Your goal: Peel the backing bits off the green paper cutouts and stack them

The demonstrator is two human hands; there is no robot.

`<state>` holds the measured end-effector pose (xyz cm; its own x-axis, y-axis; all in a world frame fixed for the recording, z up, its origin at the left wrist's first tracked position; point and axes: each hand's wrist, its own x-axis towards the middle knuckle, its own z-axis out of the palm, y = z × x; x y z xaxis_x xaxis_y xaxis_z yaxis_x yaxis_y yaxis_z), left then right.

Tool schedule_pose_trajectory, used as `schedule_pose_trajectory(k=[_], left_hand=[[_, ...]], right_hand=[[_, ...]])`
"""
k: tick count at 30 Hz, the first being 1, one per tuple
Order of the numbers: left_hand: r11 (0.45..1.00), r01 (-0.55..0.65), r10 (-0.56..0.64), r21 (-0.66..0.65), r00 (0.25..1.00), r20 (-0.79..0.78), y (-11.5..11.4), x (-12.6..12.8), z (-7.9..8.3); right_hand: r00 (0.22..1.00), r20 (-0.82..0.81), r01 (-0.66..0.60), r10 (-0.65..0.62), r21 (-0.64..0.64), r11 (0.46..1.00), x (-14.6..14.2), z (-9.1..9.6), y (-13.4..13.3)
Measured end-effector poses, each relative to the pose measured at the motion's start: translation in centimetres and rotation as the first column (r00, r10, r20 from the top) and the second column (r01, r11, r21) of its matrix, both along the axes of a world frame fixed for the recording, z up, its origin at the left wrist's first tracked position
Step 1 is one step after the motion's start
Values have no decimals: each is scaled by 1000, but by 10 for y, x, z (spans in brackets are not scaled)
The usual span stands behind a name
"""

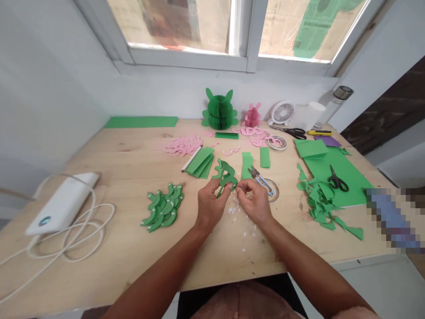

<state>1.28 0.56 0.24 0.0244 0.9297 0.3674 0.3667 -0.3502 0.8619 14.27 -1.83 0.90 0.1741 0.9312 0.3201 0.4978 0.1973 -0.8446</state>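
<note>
My left hand (210,204) pinches a green curved paper cutout (226,173) held upright over the middle of the wooden table (126,164). My right hand (255,201) is closed in a pinch right beside it, fingertips touching the cutout's lower edge; what it pinches is too small to name. Tiny white paper bits (239,217) lie on the wood beneath both hands. A heap of similar green cutouts (163,207) lies to the left of my left hand. Small blue-handled scissors (262,179) rest just beyond my right hand.
Folded green strips (201,161), pink cutouts (182,145), a tape roll (276,142), black scissors (338,179) on a green sheet (345,170), green scraps (320,201). Green (219,111) and pink (252,116) honeycomb paper animals, a small fan (281,111) at the back. White power bank (63,204) with cable at left.
</note>
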Motion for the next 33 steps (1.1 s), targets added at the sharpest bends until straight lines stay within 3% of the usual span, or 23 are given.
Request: schedule_pose_trajectory(k=[11,22,28,33], left_hand=[[986,28,-13,164,996,-89,0,1,-1],[941,51,12,335,983,-184,0,3,-3],[938,65,0,341,983,-186,0,4,-6],[982,39,-18,187,993,-114,-1,4,-6]], right_hand=[[932,-358,-22,-57,-212,977,-5,-1,4],[832,-551,-76,-71,-239,968,-7,-11,7],[820,-561,-28,-118,-245,969,-10,-12,8],[829,-542,-4,-140,-256,967,-12,-9,7]])
